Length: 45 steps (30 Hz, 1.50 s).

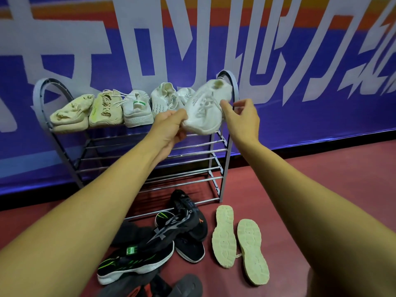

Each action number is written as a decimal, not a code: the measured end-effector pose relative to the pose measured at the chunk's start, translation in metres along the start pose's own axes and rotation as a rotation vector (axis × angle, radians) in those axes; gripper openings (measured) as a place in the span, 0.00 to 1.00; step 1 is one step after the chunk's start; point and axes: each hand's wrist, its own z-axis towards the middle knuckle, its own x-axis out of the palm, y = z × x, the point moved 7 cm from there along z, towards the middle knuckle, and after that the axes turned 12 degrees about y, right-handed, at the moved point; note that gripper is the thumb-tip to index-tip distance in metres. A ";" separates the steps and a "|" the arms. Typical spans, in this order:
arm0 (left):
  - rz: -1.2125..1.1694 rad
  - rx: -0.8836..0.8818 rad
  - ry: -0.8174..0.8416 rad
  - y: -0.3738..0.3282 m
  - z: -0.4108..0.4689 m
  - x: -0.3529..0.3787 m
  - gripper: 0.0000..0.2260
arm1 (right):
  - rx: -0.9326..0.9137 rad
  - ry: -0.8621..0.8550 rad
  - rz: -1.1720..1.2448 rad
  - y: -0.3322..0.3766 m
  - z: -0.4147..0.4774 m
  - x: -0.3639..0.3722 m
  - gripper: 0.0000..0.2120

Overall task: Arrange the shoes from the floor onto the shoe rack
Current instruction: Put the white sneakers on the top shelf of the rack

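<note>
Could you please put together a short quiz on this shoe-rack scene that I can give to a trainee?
1. True or false: the cream pair on the floor lies soles up.
2. Which of the hands grips the toe end of the white shoe? A) left B) right C) neither
3. Fill in: the shoes already on the shoe rack all sit on its ___ tier.

Key
1. True.
2. A, the left hand.
3. Top.
</note>
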 end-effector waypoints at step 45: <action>0.295 -0.156 0.256 0.039 0.083 0.068 0.35 | 0.242 0.192 0.294 -0.090 0.058 0.002 0.21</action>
